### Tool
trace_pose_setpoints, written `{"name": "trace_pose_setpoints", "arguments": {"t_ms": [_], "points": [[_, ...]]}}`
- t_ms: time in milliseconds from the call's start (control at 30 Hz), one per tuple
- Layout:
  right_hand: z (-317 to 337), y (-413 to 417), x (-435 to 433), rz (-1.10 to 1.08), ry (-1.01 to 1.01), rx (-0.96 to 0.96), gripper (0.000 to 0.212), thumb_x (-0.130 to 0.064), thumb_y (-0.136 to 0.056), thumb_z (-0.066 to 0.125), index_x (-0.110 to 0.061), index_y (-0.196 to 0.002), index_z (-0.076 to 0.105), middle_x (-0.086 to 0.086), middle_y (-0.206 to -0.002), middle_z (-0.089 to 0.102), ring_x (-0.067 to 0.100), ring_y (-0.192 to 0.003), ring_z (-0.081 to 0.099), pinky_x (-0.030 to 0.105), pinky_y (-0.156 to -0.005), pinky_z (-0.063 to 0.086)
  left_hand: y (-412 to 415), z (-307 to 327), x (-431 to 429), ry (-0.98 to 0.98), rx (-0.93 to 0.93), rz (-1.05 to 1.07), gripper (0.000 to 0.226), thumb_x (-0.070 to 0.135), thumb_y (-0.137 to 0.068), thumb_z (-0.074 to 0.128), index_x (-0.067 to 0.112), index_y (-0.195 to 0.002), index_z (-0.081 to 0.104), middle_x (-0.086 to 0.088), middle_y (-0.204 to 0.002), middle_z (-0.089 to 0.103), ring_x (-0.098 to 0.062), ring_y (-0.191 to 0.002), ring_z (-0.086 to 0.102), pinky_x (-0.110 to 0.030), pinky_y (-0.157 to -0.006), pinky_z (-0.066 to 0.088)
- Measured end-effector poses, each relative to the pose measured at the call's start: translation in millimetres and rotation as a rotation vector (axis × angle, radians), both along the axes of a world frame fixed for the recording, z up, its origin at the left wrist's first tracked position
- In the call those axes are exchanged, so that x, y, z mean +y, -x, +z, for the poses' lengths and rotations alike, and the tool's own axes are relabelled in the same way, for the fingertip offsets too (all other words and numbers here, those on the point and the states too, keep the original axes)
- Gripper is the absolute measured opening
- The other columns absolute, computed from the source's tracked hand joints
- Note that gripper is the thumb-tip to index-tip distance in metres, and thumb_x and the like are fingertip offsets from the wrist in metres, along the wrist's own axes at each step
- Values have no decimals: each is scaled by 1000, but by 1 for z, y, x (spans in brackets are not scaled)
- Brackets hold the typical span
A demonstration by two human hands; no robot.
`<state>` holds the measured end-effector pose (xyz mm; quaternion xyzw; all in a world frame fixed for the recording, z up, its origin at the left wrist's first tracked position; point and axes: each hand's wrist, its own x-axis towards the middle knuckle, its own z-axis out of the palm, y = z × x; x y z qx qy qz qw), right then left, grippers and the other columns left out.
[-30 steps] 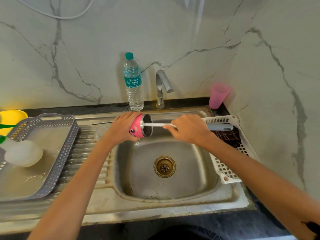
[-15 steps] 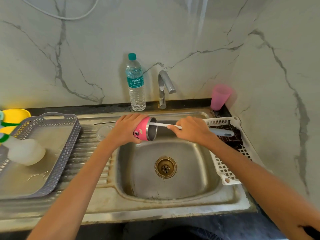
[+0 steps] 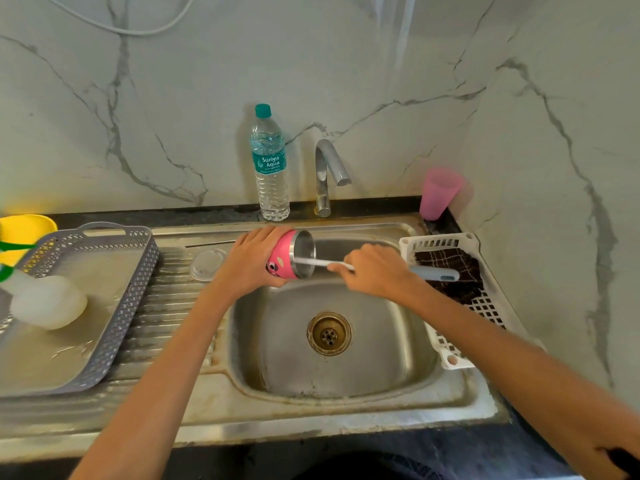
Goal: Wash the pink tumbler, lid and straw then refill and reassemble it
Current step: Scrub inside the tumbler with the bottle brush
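The pink tumbler [image 3: 282, 256] lies on its side in the air over the back left corner of the sink basin [image 3: 391, 344], with its steel mouth turned to the right. The left hand [image 3: 249, 261] grips it, fingers curled over the top and thumb under the body. The right hand [image 3: 375, 270] is closed round a bottle brush [image 3: 434, 273]. The brush's white shaft runs left into the tumbler's mouth and its grey handle sticks out past the hand, over the white basket [image 3: 446, 344] at the sink's right edge. A dark checked cloth [image 3: 453, 271] lies in that basket. On the ribbed drainboard [image 3: 166, 317], just left of the left hand, sits a clear lid [image 3: 207, 265]. A thin metal straw [image 3: 207, 243] lies along the drainboard's back edge. A grey tray [image 3: 114, 306] rests on the left end of the drainboard and carries a pale, rounded object [image 3: 48, 303] too blurred to identify. A water bottle [image 3: 270, 168] and the tap [image 3: 327, 174] stand side by side on the back edge of the worktop. A pink cup [image 3: 439, 194] sits upside down in its back right corner.
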<state>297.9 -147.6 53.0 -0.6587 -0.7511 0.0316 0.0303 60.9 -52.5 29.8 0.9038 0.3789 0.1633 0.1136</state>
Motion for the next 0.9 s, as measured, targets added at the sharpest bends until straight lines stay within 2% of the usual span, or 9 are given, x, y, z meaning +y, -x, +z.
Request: {"name": "trace_pose_setpoints", "arguments": {"t_ms": [133, 267, 367, 500, 567, 667, 767, 900], "points": [[16, 7, -8, 92, -103, -86, 55, -56, -98, 32, -18, -68, 58, -4, -56, 47, 14, -52, 47, 30, -56, 45, -5, -3, 0, 11, 13, 28, 97, 38, -60, 86, 27, -143, 36, 3, -137, 48, -20, -126, 46, -38, -106, 34], [26, -12, 7, -14, -101, -108, 56, -58, -98, 31, -21, -63, 52, -5, -55, 47, 11, -48, 44, 26, -53, 43, -11, 0, 5, 21, 67, -43, 98, 40, -61, 85, 27, -144, 35, 4, -138, 48, -19, -127, 45, -37, -108, 33], [5, -5, -2, -72, -79, -86, 54, -57, -99, 29, -21, -66, 51, -3, -58, 49, 15, -53, 51, 31, -56, 50, -16, 8, 8, 50, 28, -66, 97, 41, -61, 84, 28, -144, 35, 5, -137, 49, -17, -125, 46, -39, -109, 36], [5, 9, -19, 32, -129, -143, 55, -52, -101, 27, -16, -75, 60, 0, -63, 50, 20, -58, 50, 32, -55, 41, -19, 5, 11, 39, 54, -61, 97, 42, -60, 84, 29, -143, 35, 4, -136, 50, -19, -125, 47, -39, -109, 34], [20, 3, -14, 57, -157, -175, 58, -53, -101, 25, -16, -72, 60, -2, -60, 51, 16, -54, 50, 30, -56, 45, -19, 1, 9, 42, 72, -66, 98, 42, -61, 83, 28, -145, 34, 3, -138, 49, -20, -128, 45, -37, -109, 31], [33, -12, 0, 12, -146, -201, 58, -57, -99, 26, -19, -65, 53, -4, -55, 46, 11, -48, 43, 26, -52, 41, -18, 1, 7, 27, 63, -78, 98, 38, -62, 84, 26, -145, 35, 2, -139, 49, -20, -128, 44, -36, -110, 29], [24, -12, 5, -53, -128, -154, 57, -58, -99, 28, -19, -66, 53, -3, -55, 45, 14, -52, 47, 27, -53, 41, -15, 11, 5, 21, 5, -74, 97, 37, -60, 86, 26, -144, 37, 2, -138, 49, -19, -127, 45, -37, -109, 32], [14, 6, -3, 51, -105, -76, 54, -53, -100, 30, -17, -68, 53, -3, -56, 42, 17, -57, 48, 28, -56, 35, -16, 15, 3, -19, -77, -23, 95, 32, -59, 88, 25, -140, 40, 0, -135, 51, -22, -125, 47, -37, -107, 31]]}}
